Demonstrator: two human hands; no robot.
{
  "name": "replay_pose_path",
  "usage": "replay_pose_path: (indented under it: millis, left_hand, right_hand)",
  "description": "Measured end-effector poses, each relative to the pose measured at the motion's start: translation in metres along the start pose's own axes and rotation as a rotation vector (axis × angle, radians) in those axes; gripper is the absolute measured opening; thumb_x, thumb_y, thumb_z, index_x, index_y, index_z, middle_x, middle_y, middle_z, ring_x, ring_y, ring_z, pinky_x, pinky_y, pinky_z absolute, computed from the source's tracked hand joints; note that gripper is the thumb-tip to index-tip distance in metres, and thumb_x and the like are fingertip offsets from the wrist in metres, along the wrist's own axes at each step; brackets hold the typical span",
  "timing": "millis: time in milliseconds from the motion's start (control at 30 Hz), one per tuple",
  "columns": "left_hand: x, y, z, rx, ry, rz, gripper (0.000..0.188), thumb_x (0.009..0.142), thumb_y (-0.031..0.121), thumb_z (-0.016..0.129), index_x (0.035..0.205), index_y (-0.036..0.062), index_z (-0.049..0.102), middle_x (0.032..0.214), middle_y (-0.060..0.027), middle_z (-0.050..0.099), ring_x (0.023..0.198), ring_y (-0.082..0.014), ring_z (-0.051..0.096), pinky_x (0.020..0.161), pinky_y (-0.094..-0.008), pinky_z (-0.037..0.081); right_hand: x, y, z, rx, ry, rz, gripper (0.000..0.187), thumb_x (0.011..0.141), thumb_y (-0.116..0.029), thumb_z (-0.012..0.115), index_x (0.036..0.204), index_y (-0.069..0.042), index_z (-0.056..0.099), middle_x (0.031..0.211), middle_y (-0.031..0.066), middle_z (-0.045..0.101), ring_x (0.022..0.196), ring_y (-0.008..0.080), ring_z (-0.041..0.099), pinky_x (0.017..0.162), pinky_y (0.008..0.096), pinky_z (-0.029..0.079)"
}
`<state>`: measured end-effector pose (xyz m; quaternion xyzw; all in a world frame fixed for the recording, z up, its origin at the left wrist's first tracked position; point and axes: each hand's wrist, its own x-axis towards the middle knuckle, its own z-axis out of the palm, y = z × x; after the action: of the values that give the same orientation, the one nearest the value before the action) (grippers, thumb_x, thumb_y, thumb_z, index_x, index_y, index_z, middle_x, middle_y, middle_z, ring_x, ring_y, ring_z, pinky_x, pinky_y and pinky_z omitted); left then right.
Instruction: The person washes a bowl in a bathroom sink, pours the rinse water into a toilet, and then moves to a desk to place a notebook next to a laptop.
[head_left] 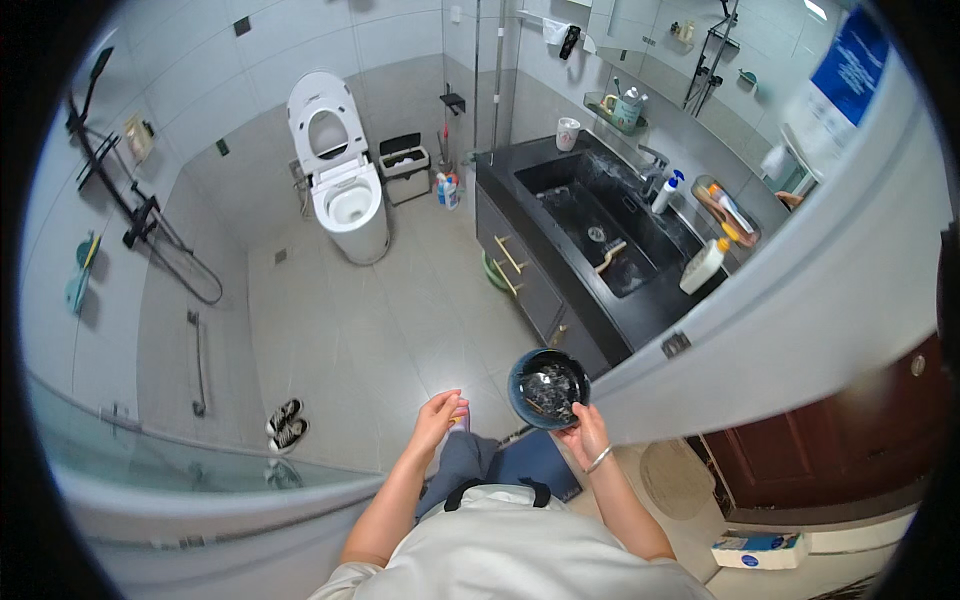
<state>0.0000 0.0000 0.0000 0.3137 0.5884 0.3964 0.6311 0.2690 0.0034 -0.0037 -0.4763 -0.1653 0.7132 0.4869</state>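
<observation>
My right hand (588,434), with a silver bangle at its wrist, grips the near right rim of a round, dark blue-black ashtray (530,400). Whitish, ash-like flecks and a few thin brownish bits lie inside it. The ashtray hangs in the air in front of the vanity's near corner. To its left, my left hand (438,418) is raised over the floor, fingers curled together. Nothing shows in that hand. Just behind its fingers is part of a colourful slipper (460,420) on my foot.
A black vanity counter (625,315) with a sunken sink (575,215) stands at the right; a wooden-handled brush (610,257) lies in the sink. Farther back are a toilet (352,208) with raised lid and an open bin (405,165). Black shoes (287,427) sit at left. A door (780,330) edges the right.
</observation>
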Motion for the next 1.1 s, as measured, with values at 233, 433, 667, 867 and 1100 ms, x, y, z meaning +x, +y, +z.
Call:
replay_pose_path:
  millis: [233, 433, 667, 867, 1100]
  left_hand:
    - [0.229, 0.145, -0.002, 0.176, -0.2, 0.131, 0.041, 0.088, 0.033, 0.046, 0.118, 0.005, 0.047, 0.103, -0.0043, 0.059, 0.093, -0.0126, 0.055, 0.082, -0.0274, 0.039]
    - [0.384, 0.267, 0.083, 0.271, -0.465, 0.255, 0.04, 0.09, 0.031, 0.044, 0.12, 0.0048, 0.045, 0.107, -0.0039, 0.058, 0.093, -0.011, 0.054, 0.082, -0.0256, 0.038]
    - [0.525, 0.354, 0.246, 0.265, -0.703, 0.122, 0.048, 0.088, 0.036, 0.045, 0.124, 0.0047, 0.039, 0.116, -0.0069, 0.054, 0.106, -0.0164, 0.05, 0.091, -0.0326, 0.034]
    - [0.635, 0.385, 0.358, 0.132, -0.774, -0.08, 0.056, 0.087, 0.04, 0.044, 0.128, 0.0027, 0.032, 0.128, -0.0092, 0.043, 0.124, -0.023, 0.031, 0.101, -0.0421, 0.017]
    - [0.674, 0.405, 0.426, 0.088, -0.84, -0.173, 0.055, 0.089, 0.039, 0.037, 0.129, 0.0024, 0.031, 0.134, -0.0096, 0.035, 0.129, -0.019, 0.02, 0.103, -0.0452, 0.0]
  right_hand:
    - [0.189, -0.08, 0.047, 0.291, 0.158, -0.091, 0.03, 0.085, -0.018, 0.047, 0.112, -0.008, 0.04, 0.109, 0.0139, 0.05, 0.097, 0.0284, 0.053, 0.084, 0.0467, 0.043]
    - [0.31, -0.161, 0.077, 0.442, 0.336, -0.201, 0.033, 0.084, -0.019, 0.048, 0.112, -0.007, 0.038, 0.11, 0.015, 0.05, 0.096, 0.0281, 0.054, 0.084, 0.0437, 0.044]
    - [0.446, -0.242, 0.039, 0.535, 0.503, -0.269, 0.038, 0.08, -0.016, 0.051, 0.114, -0.009, 0.036, 0.104, 0.0133, 0.052, 0.088, 0.028, 0.057, 0.077, 0.0423, 0.048]
    - [0.502, -0.295, 0.036, 0.525, 0.635, -0.236, 0.046, 0.08, -0.015, 0.053, 0.121, -0.009, 0.032, 0.106, 0.0143, 0.052, 0.089, 0.0278, 0.057, 0.078, 0.042, 0.048]
    - [0.539, -0.315, 0.032, 0.562, 0.753, -0.256, 0.059, 0.078, -0.013, 0.058, 0.126, -0.004, 0.025, 0.112, 0.0161, 0.048, 0.091, 0.0265, 0.057, 0.074, 0.0375, 0.052]
